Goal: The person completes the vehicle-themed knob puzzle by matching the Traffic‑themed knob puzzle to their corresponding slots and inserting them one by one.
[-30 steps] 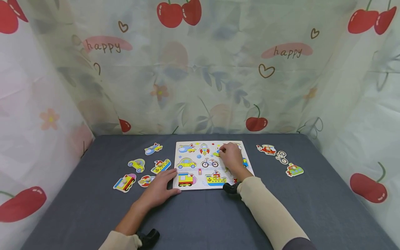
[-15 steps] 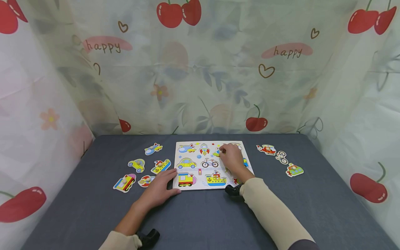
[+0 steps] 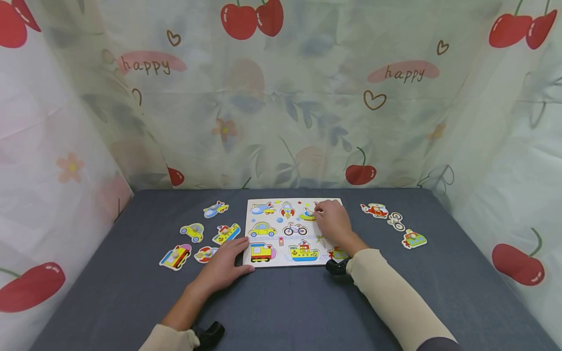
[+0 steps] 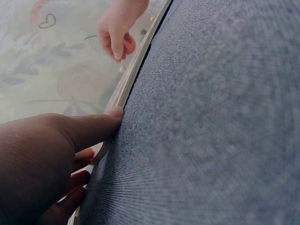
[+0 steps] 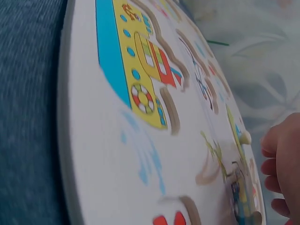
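A white wooden peg puzzle board (image 3: 282, 256) with printed vehicles lies on the table. My left hand (image 3: 223, 265) rests at its near left corner, the thumb against the front edge and the fingers along the left side; the left wrist view shows this thumb (image 4: 96, 129) extended. Over the board's right part is my right hand (image 3: 334, 222), fingers curled and thumb near the index finger, just right of a yellow flying saucer piece (image 3: 307, 215). In the right wrist view a small knob (image 5: 244, 137) stands close to those fingers, apart from them. The hand hides part of the board's right side.
Left of the board lie loose pieces: a plane (image 3: 215, 209), a car (image 3: 192, 232), a ship (image 3: 226, 234), a train (image 3: 175, 257) and a rocket (image 3: 205, 254). To the right are a helicopter (image 3: 374, 210), a bicycle (image 3: 396, 221) and a green-topped piece (image 3: 413, 239). A printed curtain surrounds the table.
My right hand has let go of the flying saucer piece and drawn a little to the right, showing more of it. The left hand stays at the board's corner.
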A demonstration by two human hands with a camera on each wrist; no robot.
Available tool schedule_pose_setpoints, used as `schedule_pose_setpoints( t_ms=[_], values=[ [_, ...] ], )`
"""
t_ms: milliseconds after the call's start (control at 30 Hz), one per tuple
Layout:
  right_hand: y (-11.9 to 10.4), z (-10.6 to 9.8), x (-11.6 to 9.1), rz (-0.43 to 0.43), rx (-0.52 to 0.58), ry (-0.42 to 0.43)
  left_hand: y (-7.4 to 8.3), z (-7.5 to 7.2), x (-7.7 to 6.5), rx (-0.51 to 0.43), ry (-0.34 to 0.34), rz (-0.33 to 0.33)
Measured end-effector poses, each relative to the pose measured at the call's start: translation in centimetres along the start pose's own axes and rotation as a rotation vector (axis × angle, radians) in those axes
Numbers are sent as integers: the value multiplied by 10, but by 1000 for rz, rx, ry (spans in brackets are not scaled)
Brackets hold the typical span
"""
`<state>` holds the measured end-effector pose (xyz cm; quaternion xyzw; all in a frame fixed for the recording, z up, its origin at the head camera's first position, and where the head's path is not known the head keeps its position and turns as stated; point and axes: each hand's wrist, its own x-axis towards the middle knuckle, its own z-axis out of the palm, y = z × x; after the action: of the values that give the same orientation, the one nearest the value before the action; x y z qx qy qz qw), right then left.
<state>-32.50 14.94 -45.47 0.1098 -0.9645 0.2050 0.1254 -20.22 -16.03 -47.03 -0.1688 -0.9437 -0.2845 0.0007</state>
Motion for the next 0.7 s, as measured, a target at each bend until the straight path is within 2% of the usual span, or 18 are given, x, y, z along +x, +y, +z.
schedule_pose_setpoints(
  t_ms=[233,700],
  values=[
    [11,-10,0,-17,-113,7,0,0,0,3,-4,-3],
    [38,-24,0,-8,-184,59,0,0,1,7,-6,-10]
  ],
)
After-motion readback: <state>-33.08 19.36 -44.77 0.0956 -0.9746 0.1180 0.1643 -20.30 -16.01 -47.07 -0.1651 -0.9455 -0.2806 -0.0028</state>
